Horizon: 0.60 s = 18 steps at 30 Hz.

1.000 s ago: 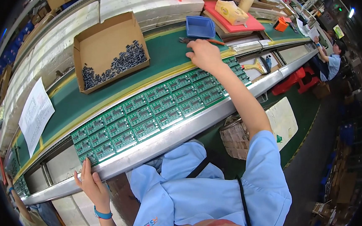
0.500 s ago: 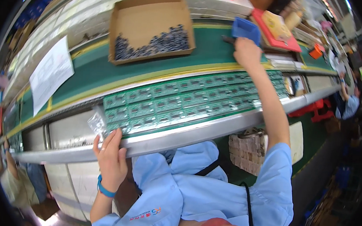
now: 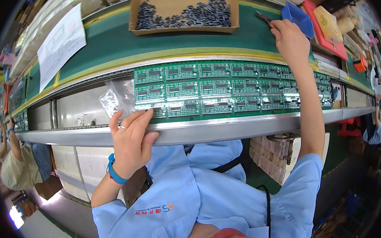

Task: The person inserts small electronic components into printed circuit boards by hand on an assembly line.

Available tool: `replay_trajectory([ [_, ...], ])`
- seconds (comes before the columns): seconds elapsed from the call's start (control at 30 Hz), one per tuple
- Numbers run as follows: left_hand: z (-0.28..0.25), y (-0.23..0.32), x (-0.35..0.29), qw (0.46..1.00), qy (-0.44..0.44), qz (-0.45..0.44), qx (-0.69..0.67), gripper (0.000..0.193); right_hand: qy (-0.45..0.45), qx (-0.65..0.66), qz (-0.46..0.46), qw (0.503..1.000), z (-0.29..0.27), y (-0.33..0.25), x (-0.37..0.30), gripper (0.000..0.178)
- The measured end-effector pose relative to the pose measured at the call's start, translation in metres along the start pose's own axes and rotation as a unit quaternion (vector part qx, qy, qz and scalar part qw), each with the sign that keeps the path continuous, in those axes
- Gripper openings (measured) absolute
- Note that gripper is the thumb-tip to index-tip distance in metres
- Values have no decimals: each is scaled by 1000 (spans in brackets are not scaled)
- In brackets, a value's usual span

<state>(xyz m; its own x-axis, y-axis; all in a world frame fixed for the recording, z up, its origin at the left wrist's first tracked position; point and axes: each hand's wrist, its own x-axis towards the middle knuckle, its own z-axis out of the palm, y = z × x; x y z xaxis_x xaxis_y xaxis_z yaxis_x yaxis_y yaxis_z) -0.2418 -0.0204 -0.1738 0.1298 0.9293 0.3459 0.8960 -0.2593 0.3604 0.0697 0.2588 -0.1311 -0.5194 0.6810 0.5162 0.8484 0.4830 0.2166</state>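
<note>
A long panel of green circuit boards [image 3: 214, 87] with small dark chips lies along the metal rail [image 3: 225, 131] in front of me. My left hand [image 3: 131, 139] rests over the rail at the panel's near left corner. Its fingers are stretched out, the tips touching the board edge, and nothing is gripped. A crumpled clear plastic bag [image 3: 118, 97] lies beside those fingertips. Across the green bench, my right hand [image 3: 293, 43] has its thumb and fingers closed at the handle end of small dark pliers [image 3: 263, 19]; the palm hides part of the handles. A blue bin [image 3: 298, 18] stands just beyond that hand.
A cardboard box [image 3: 183, 29] with many small dark parts sits on the green bench mat [image 3: 116, 41]. A white paper sheet [image 3: 62, 43] lies to the left. At the far right is a red folder [image 3: 322, 33] with a yellow item on it. Other people work at both ends.
The view has shifted, so bench and boards sit differently in the picture and look sharper. My right hand stays by the pliers and blue bin; my left hand stays at the panel's corner.
</note>
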Motion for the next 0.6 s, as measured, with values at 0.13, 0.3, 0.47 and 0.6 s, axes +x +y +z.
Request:
replay_trajectory([
  [0.13,4,-5,-1,1000,0,-10,7,37,19,208,-60,976,-47,-57,-54,22],
  [0.3,8,-6,7,1000,10,-3,3,35,-57,247,-80,964,-63,-80,-106,30],
  [0.47,9,-2,10,1000,10,3,14,35,-52,201,-71,976,-57,-79,-124,35],
  [0.6,8,-1,12,1000,0,4,10,36,-34,173,-38,984,-62,-69,-127,31],
])
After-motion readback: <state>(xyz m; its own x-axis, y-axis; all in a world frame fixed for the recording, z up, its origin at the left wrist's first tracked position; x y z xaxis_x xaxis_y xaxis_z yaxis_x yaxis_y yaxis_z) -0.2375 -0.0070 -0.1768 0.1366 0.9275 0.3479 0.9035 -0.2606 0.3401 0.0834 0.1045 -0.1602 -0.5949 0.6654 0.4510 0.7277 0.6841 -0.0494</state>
